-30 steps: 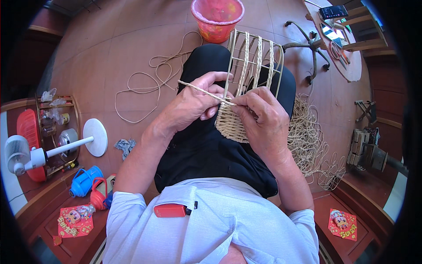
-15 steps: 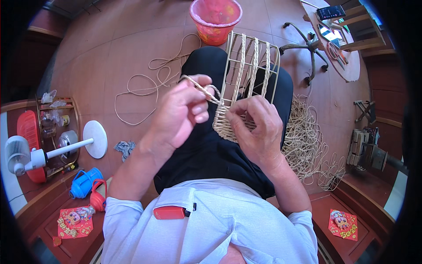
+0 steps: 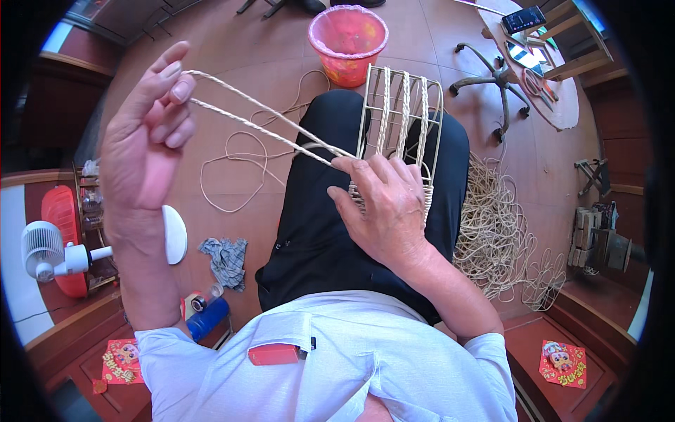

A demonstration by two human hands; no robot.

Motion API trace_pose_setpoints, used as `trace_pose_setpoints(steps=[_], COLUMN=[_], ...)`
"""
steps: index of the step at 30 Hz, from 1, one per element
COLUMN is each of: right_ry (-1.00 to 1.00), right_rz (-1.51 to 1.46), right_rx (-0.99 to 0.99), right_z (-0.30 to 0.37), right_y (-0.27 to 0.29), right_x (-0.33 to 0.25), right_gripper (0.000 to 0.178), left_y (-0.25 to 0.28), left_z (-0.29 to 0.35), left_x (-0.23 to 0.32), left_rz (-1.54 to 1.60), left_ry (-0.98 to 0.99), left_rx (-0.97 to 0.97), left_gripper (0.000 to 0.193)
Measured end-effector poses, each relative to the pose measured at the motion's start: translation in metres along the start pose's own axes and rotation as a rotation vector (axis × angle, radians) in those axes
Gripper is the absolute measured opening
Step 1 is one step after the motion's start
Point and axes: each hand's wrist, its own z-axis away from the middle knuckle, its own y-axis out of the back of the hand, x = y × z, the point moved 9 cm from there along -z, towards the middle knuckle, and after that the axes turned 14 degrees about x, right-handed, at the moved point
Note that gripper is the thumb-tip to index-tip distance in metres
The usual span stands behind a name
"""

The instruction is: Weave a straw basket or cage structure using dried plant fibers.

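Left hand [image 3: 144,133] swung outward, holding twisted cord [image 3: 246,98]: pliable-looking, pinch its loop. Right hand [image 3: 389,200] covers wire frame [image 3: 441,112], grip hidden.

Pale shirt [image 3: 330,383], short sleeves [image 3: 167,352], chest pocket [image 3: 287,329]; black trousers [image 3: 309,235].

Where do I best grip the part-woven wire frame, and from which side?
Probably the wire frame by its right rail, from the right: that slim edge looks bare, while the right hand covers the woven near end and cord stretches leftward to the left hand.
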Motion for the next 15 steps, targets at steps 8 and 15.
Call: trace_pose_setpoints(steps=[8, 15], right_ry=[0.025, 0.117], right_rz=[0.036, 0.043], right_rx=[0.009, 0.074], right_z=[-0.005, 0.003], right_y=[-0.009, 0.002], right_x=[0.006, 0.009], right_gripper=[0.021, 0.018], left_y=[0.078, 0.254], left_z=[-0.02, -0.049], left_x=[-0.026, -0.104], left_rz=[-0.134, -0.283], left_ry=[0.097, 0.349], left_rx=[0.241, 0.584], left_gripper=[0.052, 0.032])
